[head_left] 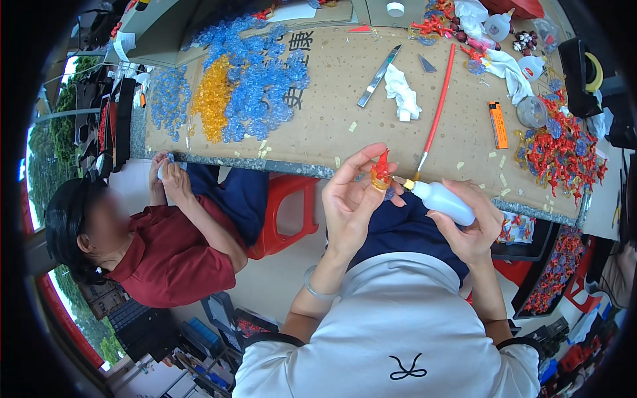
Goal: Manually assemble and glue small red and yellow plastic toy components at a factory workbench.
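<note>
In my left hand (350,207) a small red and amber figurine (381,172) is pinched upright between thumb and fingers. My right hand (476,224) is wrapped round a white squeeze bottle (446,203), tilted with its nozzle pointing left. The thin tip reaches the figurine's side; whether it touches I cannot tell. Both hands are over my lap, just off the table's near edge. Beyond them a paintbrush with a long red handle (438,109) lies on the cardboard-covered table (332,119), its bristles close to the bottle.
Blue translucent pieces (265,93) and amber pieces (212,99) lie at the left. Red figurines (564,142) are heaped at the right, near an orange box (497,125), a clear cup (532,111) and a tape dispenser (579,76). A cutter (379,75) lies mid-table. A co-worker (179,232) sits left.
</note>
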`<state>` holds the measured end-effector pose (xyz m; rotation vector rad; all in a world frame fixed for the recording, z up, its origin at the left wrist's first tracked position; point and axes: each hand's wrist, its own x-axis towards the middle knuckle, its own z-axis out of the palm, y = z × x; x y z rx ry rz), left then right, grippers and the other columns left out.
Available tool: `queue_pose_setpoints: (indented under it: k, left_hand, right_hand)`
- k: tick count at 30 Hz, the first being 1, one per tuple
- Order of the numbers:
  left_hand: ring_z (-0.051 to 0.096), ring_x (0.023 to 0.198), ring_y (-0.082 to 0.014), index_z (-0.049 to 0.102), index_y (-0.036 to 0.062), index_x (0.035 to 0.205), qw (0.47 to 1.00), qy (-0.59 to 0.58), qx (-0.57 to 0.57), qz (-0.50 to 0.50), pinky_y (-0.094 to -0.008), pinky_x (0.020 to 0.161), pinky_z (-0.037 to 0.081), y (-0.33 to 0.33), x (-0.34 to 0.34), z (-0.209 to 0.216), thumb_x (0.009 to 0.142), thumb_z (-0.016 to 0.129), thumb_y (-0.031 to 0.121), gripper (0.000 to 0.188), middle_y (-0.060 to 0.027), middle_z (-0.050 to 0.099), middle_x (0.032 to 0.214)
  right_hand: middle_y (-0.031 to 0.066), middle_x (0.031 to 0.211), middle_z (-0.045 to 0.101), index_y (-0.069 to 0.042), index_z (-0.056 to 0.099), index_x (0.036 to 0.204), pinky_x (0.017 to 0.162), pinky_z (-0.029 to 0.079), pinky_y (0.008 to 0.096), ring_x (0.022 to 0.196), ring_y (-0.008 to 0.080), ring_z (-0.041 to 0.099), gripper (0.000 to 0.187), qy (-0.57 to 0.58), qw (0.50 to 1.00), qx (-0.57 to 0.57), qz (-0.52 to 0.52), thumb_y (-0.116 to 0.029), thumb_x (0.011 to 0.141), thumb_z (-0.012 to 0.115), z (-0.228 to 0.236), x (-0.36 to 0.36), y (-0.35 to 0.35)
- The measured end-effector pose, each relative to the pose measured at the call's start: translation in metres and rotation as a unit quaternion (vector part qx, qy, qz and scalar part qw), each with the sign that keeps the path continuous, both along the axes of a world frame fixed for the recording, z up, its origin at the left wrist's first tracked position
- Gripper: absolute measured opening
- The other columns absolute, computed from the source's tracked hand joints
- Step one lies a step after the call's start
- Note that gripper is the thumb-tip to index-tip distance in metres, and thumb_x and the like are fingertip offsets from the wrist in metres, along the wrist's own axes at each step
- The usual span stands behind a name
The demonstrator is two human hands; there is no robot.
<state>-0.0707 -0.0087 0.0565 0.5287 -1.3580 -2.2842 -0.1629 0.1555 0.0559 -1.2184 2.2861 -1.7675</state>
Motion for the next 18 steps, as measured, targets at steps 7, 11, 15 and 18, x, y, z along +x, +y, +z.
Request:
queue_pose_setpoints:
  k: [7,11,15,18]
  left_hand:
    - [0.065,0.083,-0.0234,0.044,-0.0088,0.130,1.000,0.001,0.003,-0.013,-0.0332,0.060,0.056,-0.0020,0.0016,-0.0015,0.089,0.061,0.008,0.048,-0.0218,0.061,0.112]
    - [0.065,0.083,-0.0235,0.044,-0.0087,0.130,1.000,0.002,0.001,-0.016,-0.0330,0.060,0.056,-0.0017,0.0004,-0.0018,0.089,0.061,0.008,0.048,-0.0219,0.061,0.112]
    - [0.065,0.084,-0.0236,0.045,-0.0089,0.130,1.000,-0.002,0.002,-0.015,-0.0330,0.061,0.056,-0.0021,0.0009,-0.0026,0.089,0.062,0.008,0.048,-0.0220,0.061,0.112]
    - [0.066,0.084,-0.0235,0.045,-0.0091,0.130,1.000,0.000,0.002,-0.018,-0.0331,0.061,0.056,-0.0024,0.0013,-0.0032,0.089,0.061,0.008,0.047,-0.0221,0.061,0.112]
  right_hand:
    - [0.0195,0.092,0.068,0.006,0.063,0.105,0.073,0.053,0.0351,0.080,0.0298,0.067,0.042,-0.002,1.000,0.012,-0.001,-0.004,0.068,0.081,0.0002,0.0003,0.0003]
    - [0.0195,0.092,0.068,0.006,0.063,0.106,0.071,0.053,0.0346,0.080,0.0297,0.067,0.043,0.002,1.000,0.018,-0.001,-0.004,0.068,0.081,-0.0001,0.0004,-0.0004]
    - [0.0191,0.091,0.068,0.005,0.063,0.105,0.070,0.053,0.0348,0.079,0.0298,0.067,0.044,0.029,1.000,0.005,0.002,-0.003,0.066,0.081,-0.0020,-0.0014,-0.0015]
    - [0.0187,0.092,0.068,0.004,0.064,0.105,0.069,0.053,0.0350,0.079,0.0298,0.067,0.043,0.064,0.998,0.010,0.002,-0.001,0.065,0.081,-0.0006,-0.0028,-0.0021]
